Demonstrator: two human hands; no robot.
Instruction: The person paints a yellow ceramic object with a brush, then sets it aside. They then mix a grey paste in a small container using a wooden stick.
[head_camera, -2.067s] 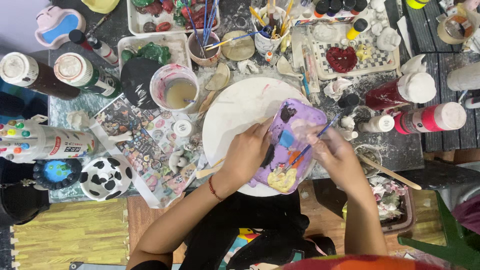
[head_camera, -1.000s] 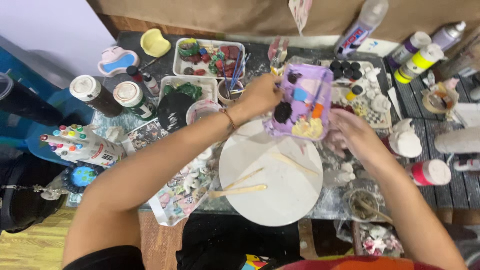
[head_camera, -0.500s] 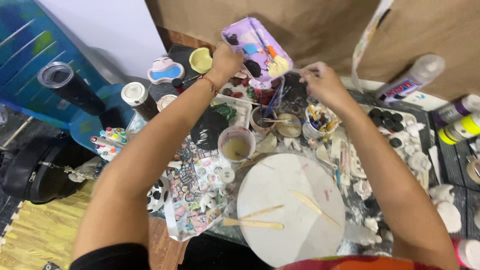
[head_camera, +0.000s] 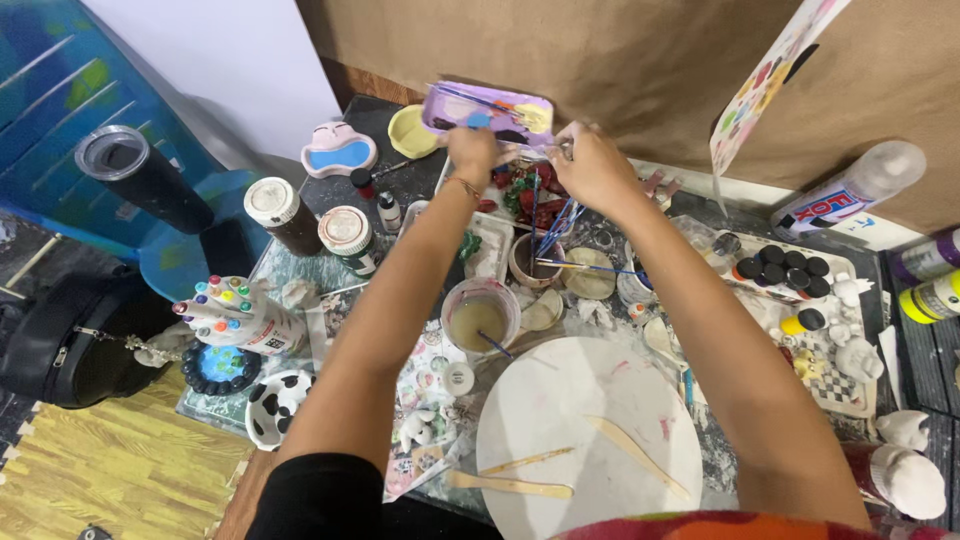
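A dark desk (head_camera: 392, 113) is carrying a crowd of craft things. A round white board (head_camera: 560, 420) is lying at the near edge with 3 wooden sticks (head_camera: 510, 486) on it. Just beyond it a cup of murky water (head_camera: 480, 316) is standing beside a bowl of brushes (head_camera: 532, 262). 2 capped jars (head_camera: 312, 226) are standing at the left, near a marker holder (head_camera: 235, 312) and a spotted bowl (head_camera: 277, 405). Black-capped paint pots (head_camera: 780, 265) are sitting in a tray at the right, with white figurines (head_camera: 905, 478) by the corner.
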